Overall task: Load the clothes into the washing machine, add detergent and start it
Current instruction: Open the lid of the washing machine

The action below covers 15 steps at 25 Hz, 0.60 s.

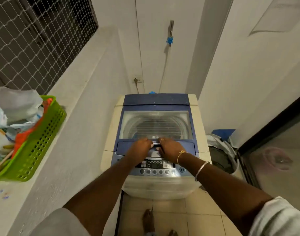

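The left hand (140, 146) and right hand (170, 149) curl their fingers onto the handle (155, 145) side by side, probably to lift the closed lid (156, 124) evenly. The panel (155, 164) sits just nearer than the grip. A heap (220, 147), possibly laundry, lies to its right.

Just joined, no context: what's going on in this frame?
A person stands at a top-loading washing machine, left hand and right hand both gripping the lid handle at its front edge. The lid is down; the drum under its glass looks empty. A heap of cloth sits on the floor right of the machine.
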Tool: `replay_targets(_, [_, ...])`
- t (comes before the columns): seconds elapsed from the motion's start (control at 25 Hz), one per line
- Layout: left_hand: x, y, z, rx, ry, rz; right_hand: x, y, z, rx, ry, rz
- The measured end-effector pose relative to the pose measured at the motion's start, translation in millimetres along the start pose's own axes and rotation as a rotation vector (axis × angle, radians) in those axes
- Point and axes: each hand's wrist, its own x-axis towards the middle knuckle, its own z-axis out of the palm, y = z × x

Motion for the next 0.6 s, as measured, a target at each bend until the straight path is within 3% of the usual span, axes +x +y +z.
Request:
replay_targets(0.2, [-6.3, 0.3, 6.7, -0.001, -0.229, -0.046, -5.8, 1.1, 13.5, -0.061, -0.138, 0.090])
replay_targets(0.4, [-10.5, 6.6, 3.8, -0.014, -0.265, -0.080, -6.3, -1.0, 9.8, -0.081, -0.206, 0.091])
replay_targets(0.6, [-0.1, 16.9, -57.6, -0.160, -0.241, -0.152, 5.5, -11.9, -47.8, -0.044, -0.253, 0.058])
